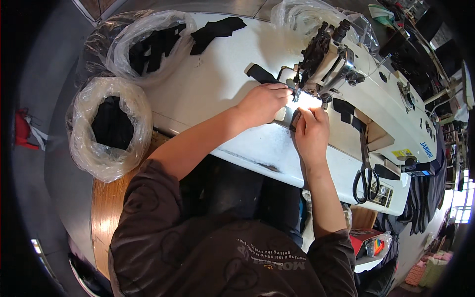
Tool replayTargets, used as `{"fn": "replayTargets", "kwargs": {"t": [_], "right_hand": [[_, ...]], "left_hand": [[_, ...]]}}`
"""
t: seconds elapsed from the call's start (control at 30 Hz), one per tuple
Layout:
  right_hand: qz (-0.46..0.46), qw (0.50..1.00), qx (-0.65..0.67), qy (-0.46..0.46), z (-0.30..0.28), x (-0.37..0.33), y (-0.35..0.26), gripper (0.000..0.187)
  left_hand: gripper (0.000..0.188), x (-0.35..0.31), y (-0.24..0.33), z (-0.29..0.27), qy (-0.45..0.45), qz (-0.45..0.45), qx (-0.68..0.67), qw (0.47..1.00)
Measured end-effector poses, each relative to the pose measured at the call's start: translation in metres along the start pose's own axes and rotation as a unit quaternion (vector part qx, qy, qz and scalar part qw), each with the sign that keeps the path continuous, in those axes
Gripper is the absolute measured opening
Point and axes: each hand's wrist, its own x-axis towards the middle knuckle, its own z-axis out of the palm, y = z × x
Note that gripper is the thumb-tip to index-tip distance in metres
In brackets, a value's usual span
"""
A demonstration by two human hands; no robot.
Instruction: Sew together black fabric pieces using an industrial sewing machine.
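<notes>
Both hands are at the brightly lit needle area of a white sewing machine (366,74). With its fingers pressed together, my left hand (262,105) holds a black fabric piece (261,74) at the left of the needle. One end of that fabric sticks out beyond the fingers, toward the back left. My right hand (313,132) is closed in a pinch just in front of the needle. A small dark edge shows beside its fingertips, but glare and the fingers hide what they grip.
Black scissors (366,173) lie on the right of the white table (217,84), near small black pieces (343,109). Plastic bags of black fabric stand at the left, one nearer (79,133) and one farther (116,52). More black fabric (217,32) lies at the back.
</notes>
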Motion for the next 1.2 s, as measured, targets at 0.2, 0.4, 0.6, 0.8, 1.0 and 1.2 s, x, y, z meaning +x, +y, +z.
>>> {"fn": "replayTargets", "kwargs": {"t": [0.2, 0.4, 0.6, 0.8, 1.0, 1.2], "right_hand": [[-0.002, 1.0, 0.0, 0.004, -0.002, 0.002, -0.003, 0.02], [0.006, 1.0, 0.023, 0.002, 0.0, 0.0, -0.001, 0.02], [-0.032, 0.997, 0.058, -0.035, -0.009, -0.004, -0.003, 0.032], [-0.04, 0.997, 0.048, -0.047, -0.008, -0.004, -0.01, 0.041], [-0.049, 0.997, 0.012, -0.059, -0.01, -0.001, -0.012, 0.045], [-0.059, 0.997, 0.0, -0.059, -0.008, -0.002, -0.008, 0.048]], "left_hand": [[0.04, 0.014, -0.018, -0.02, -0.086, 0.023, 0.026, 0.996], [0.037, -0.032, 0.047, -0.027, -0.06, -0.046, 0.181, 0.981], [0.024, -0.029, 0.101, -0.071, -0.122, -0.017, 0.048, 0.991], [0.036, -0.022, 0.023, -0.039, -0.038, 0.013, -0.036, 0.999], [0.047, -0.029, 0.01, -0.035, -0.036, -0.011, -0.02, 0.999], [0.042, -0.024, 0.014, -0.046, -0.121, 0.013, -0.13, 0.984]]}}
